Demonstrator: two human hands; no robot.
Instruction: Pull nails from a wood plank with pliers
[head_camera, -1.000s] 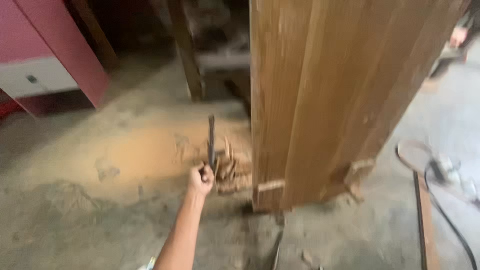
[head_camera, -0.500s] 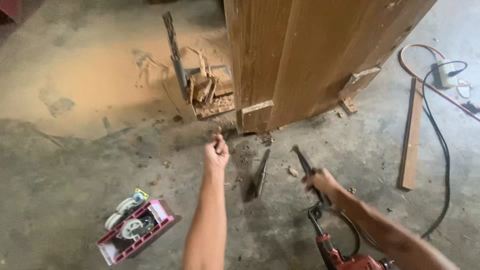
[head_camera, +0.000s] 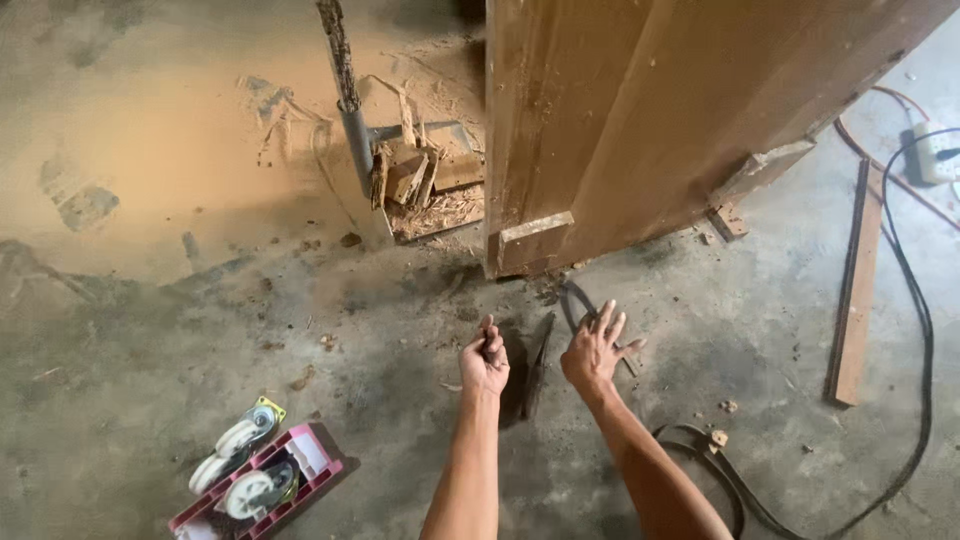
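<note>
Hands reached over concrete: left hand (head_camera: 486, 360) curled closed, holding nothing visible; right hand (head_camera: 594, 350) spread open above pliers (head_camera: 572, 300); pink caster box (head_camera: 262, 485) lower left.

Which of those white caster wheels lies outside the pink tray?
The caster wheel with the yellowish metal bracket, on the bare floor left of the pink tray. The other caster sits inside it.

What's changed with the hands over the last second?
The left hand let go of the upright dark metal bar by the pile of wood scraps and drew back, now curled over the concrete floor. The right hand came in, fingers spread over dark pliers. The tall brown wooden cabinet stayed put.
</note>
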